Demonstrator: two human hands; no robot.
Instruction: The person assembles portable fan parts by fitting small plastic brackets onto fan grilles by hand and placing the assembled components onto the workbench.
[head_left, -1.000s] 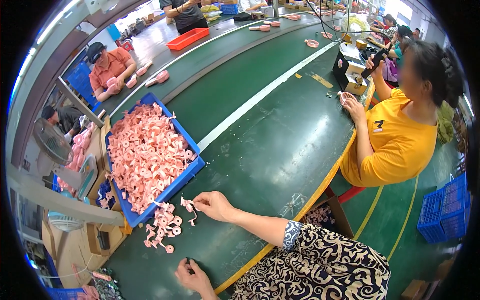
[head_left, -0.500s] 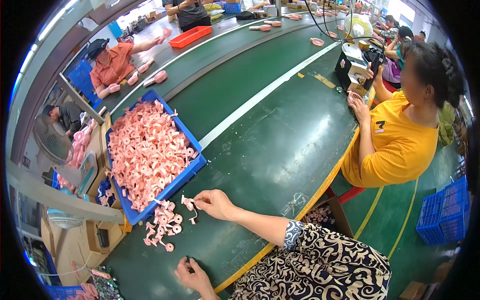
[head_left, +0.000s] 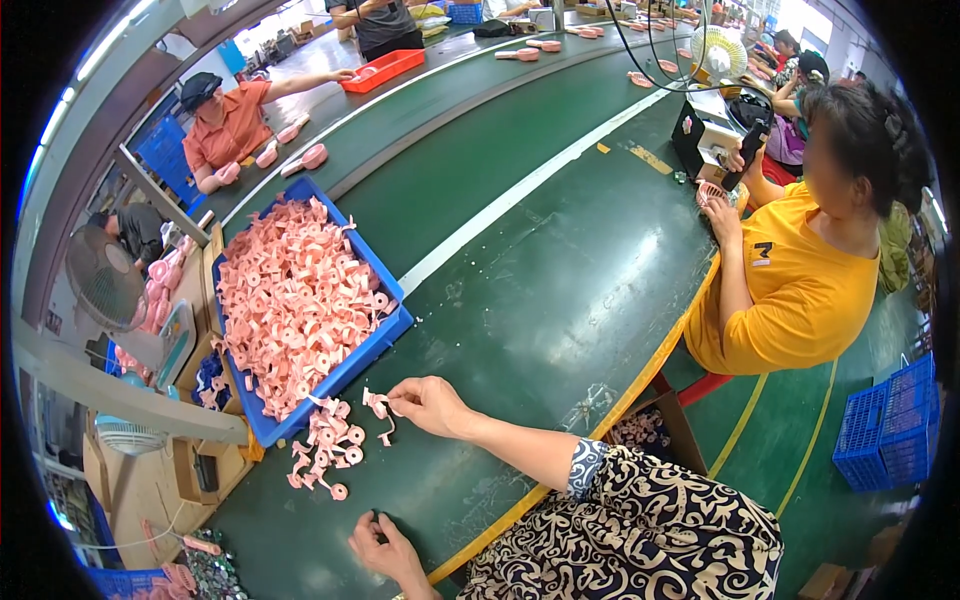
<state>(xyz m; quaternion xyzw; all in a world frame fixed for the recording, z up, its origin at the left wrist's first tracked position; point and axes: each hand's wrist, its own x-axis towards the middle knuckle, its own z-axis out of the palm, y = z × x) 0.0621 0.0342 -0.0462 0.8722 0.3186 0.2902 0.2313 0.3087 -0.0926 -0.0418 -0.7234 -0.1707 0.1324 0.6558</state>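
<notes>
My right hand (head_left: 432,406) pinches a pink plastic part (head_left: 378,404) with a curved strip hanging below it, just above the green table. Beside it lies a loose heap of similar pink parts (head_left: 330,440), some with round, holed ends. Behind the heap stands a blue crate (head_left: 395,330) piled high with pink plastic pieces (head_left: 295,300). Nearer the table's front edge is my left hand (head_left: 388,552), its fingers curled together. A small dark spot shows at its fingertips, too small to name.
At right, a person in a yellow shirt (head_left: 790,270) holds a black tool and a pink basket-shaped piece (head_left: 710,194). A conveyor belt (head_left: 430,130) runs behind the crate. Across it, a person in orange reaches to a red tray (head_left: 385,72). A fan (head_left: 105,275) stands left.
My hands have hardly moved. Across the belt, the person in orange has brought an arm down to the red tray. The person in yellow has lowered the black tool toward the pink piece.
</notes>
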